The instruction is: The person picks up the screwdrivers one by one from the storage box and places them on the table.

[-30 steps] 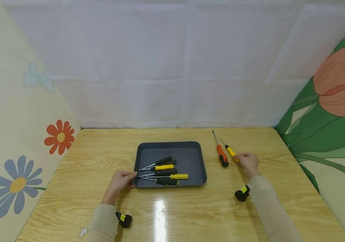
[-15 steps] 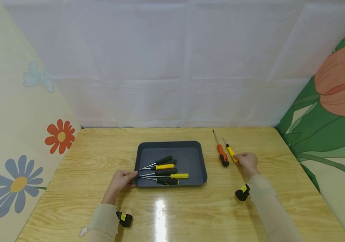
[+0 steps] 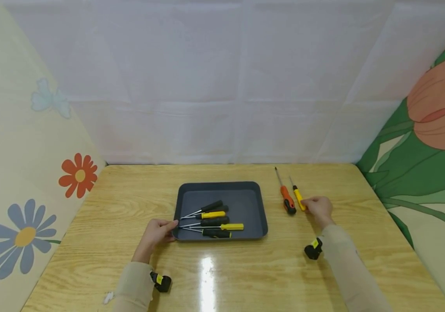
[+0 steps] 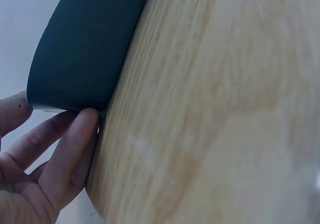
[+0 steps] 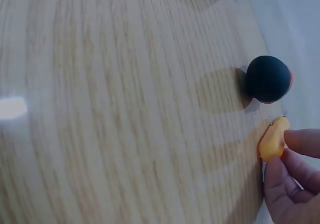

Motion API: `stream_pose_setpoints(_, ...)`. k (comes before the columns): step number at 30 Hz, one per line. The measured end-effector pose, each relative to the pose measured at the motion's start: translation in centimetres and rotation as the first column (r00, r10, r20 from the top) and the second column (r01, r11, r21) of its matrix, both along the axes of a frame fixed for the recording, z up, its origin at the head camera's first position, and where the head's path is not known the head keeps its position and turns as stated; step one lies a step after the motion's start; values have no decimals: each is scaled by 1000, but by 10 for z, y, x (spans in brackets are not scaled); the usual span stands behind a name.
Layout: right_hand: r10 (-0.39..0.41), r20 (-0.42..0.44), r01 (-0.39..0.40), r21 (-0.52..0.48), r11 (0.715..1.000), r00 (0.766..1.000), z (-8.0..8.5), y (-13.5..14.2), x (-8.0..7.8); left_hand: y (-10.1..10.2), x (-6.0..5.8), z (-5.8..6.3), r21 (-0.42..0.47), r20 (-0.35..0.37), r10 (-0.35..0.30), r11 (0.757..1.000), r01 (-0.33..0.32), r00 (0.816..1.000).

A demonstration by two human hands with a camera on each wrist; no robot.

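Observation:
A dark grey tray (image 3: 261,212) lies on the table, holding several screwdrivers with black and yellow handles, among them a yellow-handled one (image 3: 232,226). My left hand (image 3: 158,232) grips the tray's left front corner, thumb on the rim and fingers against the outer wall, as the left wrist view also shows. To the right of the tray, my right hand (image 3: 319,208) pinches the handle end of a small yellow screwdriver (image 3: 298,198), whose shaft points away towards the back. Just left of it lies an orange and black screwdriver (image 3: 288,201), its round black butt (image 5: 268,78) large in the right wrist view.
A wooden table (image 3: 253,277) carries everything, with a white hanging sheet (image 3: 222,86) behind its back edge. Flower-printed cloth stands at both sides. A small white scrap (image 3: 108,297) lies near the left sleeve.
The small yellow screwdriver has turned slightly, its tip swinging right, so it lies nearer parallel to the orange one. The left hand stays on the tray.

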State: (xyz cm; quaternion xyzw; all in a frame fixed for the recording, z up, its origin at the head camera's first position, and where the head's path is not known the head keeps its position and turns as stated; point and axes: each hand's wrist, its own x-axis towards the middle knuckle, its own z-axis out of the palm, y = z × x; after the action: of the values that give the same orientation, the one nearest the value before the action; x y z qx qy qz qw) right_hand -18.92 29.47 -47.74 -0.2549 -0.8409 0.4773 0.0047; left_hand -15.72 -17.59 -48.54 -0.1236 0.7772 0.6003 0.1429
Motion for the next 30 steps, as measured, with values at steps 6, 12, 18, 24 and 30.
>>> stream_pose_setpoints(6, -32, -38, 32, -21, 999, 999, 0, 0, 2, 1, 1, 1, 17, -9, 2, 1000, -2, 1000)
stream_pose_setpoints(12, -90, -53, 87, -60, 994, 995, 2, -1, 4, 1, 2, 1, 35, -19, -2, 999, 2, 1000)
stream_pose_setpoints(18, -112, -55, 108, -79, 991, 992, 6, 1, 3, 0, 1, 0, 33, -15, -2, 999, 3, 1000)
stream_pose_setpoints(24, -92, -71, 88, -58, 994, 993, 10, 3, 2, 0, 1, 1, 21, -9, -4, 1000, 4, 1000)
stream_pose_setpoints(30, -62, -99, 50, -119, 992, 993, 15, 5, 4, 1, 1, 0, 19, -9, 0, 1000, 0, 1000)
